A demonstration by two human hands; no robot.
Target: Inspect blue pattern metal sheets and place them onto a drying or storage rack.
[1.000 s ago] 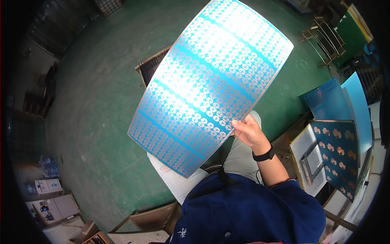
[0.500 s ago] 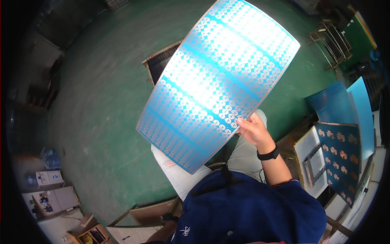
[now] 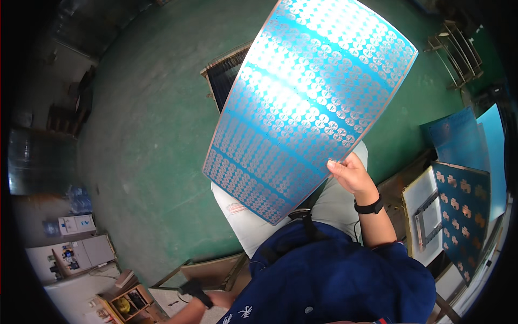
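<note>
A large, thin blue panel (image 3: 286, 135), covered in rows of silvery round patterns, is held up tilted over my legs. My right hand (image 3: 349, 173) grips its lower right edge, thumb on the printed face and the other fingers mostly behind it. Bright glare washes out the panel's upper part and a band across its middle. On that wrist is a black band (image 3: 369, 205). Down at the lower left, my left hand (image 3: 222, 299) is close to my body, beside a wood-framed piece (image 3: 208, 271). A dark watch (image 3: 195, 292) sits on its wrist; its fingers are hidden.
At right, a dark panel with copper-coloured shapes (image 3: 456, 208) leans beside a white framed board (image 3: 422, 208), with blue sheets (image 3: 458, 141) behind. A dark framed rack (image 3: 222, 81) stands beyond the held panel. A metal rack (image 3: 456, 54) is far right; a cabinet (image 3: 97, 251) stands left.
My left forearm has swung outward to the left, showing more of the watch. The surroundings and the panel have shifted right in view; my right hand keeps the same grip.
</note>
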